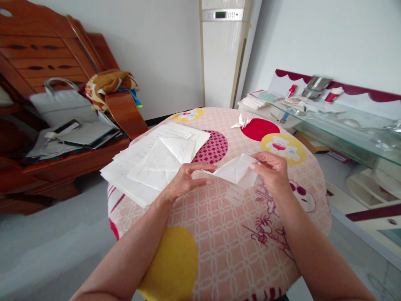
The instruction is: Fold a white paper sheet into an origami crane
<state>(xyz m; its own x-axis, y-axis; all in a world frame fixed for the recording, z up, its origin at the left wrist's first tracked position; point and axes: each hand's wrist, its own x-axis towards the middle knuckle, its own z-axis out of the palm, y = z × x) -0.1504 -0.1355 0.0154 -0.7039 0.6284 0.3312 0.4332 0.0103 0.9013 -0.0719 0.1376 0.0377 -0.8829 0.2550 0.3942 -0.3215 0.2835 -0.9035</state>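
Note:
A folded piece of white paper (235,169) is held just over the round table, its layers making creased triangular flaps. My right hand (273,169) pinches its right corner between thumb and fingers. At the paper's left point is my left hand (187,179), thumb and fingers apart; the point reaches into that gap, and whether a finger touches it I cannot tell. Left of the hands lies a spread stack of white paper sheets (125,161), with creased sheets on top. A folded paper crane (242,121) stands at the table's far side.
A patterned pink cloth (219,242) covers the table. To the right is a glass shelf (338,131) carrying a paper stack (255,100), metal bowls (316,85) and a red cup (333,95). A wooden bench (46,54) on the left holds a grey bag (61,100).

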